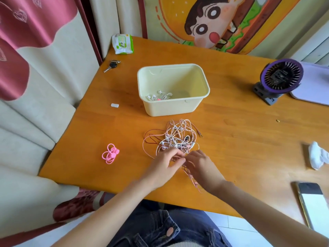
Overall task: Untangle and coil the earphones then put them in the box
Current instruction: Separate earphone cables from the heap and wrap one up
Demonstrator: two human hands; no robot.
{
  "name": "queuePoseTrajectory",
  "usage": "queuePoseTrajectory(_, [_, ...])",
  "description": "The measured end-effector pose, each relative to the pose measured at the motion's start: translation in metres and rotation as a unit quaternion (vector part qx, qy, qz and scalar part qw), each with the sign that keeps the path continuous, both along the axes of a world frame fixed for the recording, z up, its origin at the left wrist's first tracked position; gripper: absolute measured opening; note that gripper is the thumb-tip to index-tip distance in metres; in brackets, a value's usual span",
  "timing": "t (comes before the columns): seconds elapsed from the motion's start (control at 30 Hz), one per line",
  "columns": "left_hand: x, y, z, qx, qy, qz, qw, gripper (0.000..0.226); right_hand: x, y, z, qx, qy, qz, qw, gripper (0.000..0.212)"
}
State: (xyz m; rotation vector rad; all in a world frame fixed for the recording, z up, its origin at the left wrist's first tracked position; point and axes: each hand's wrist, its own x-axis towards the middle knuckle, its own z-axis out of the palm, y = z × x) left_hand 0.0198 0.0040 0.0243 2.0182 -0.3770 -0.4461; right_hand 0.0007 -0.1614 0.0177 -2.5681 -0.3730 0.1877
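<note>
Two hands meet at the near edge of the tangle (176, 138) on the surface (240, 143): left hand (164, 164) and right hand (202, 167) each pinch its cords. Just behind, the box (169, 108) holds white earphones (159, 97).

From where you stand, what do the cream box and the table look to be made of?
The cream box looks like plastic: smooth, matte, with a moulded rolled rim. The table looks like wood with an orange glossy varnish: grain streaks and plank seams show, though it could be veneer.
</note>
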Motion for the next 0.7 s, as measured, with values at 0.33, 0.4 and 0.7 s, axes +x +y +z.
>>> queuePoseTrajectory(0.33, [0.013,-0.018,0.066,-0.220,0.111,0.197,0.949,0.029,0.034,-0.036,0.050,0.107,-0.046,-0.052,0.992,0.012])
queuePoseTrajectory(0.4, [0.013,-0.019,0.080,-0.290,0.114,0.204,0.928,0.025,0.040,-0.038,0.055,0.111,-0.058,-0.036,0.991,0.016])
queuePoseTrajectory(0.7, [0.009,0.009,0.084,-0.098,0.014,0.232,0.968,0.007,0.046,-0.030,0.109,0.357,0.062,-0.096,0.927,0.028])
